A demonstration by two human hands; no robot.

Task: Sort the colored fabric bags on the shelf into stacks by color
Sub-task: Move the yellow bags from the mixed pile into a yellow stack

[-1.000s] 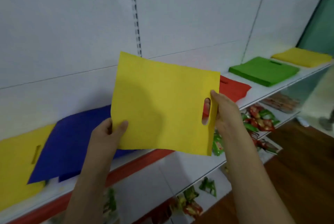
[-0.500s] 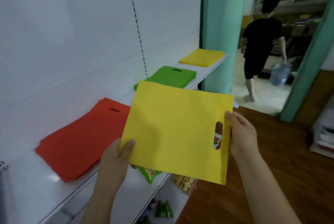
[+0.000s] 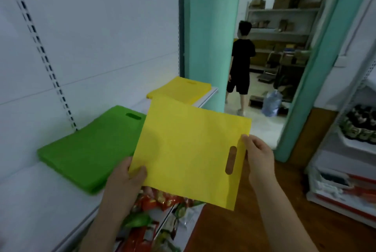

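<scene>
I hold a flat yellow fabric bag (image 3: pixel 189 150) in the air in front of the white shelf (image 3: pixel 30 200). My left hand (image 3: pixel 127 182) pinches its lower left corner. My right hand (image 3: pixel 258 160) grips its right edge beside the cut-out handle. On the shelf, a green stack (image 3: pixel 91 148) lies to the left of the held bag. A yellow stack (image 3: pixel 181 88) lies beyond it at the shelf's far end, partly hidden by the held bag.
Snack packets (image 3: pixel 160 221) fill the lower shelf under my hands. A teal pillar (image 3: pixel 211 38) stands past the shelf end. A person in black (image 3: pixel 241 66) stands in the doorway. Another rack (image 3: pixel 350 160) is at the right, across a wooden floor (image 3: pixel 254 221).
My view has swung right along the shelf: the blue and red bags left the view, and the green and yellow stacks came closer. Both hands have kept their hold on the yellow bag.
</scene>
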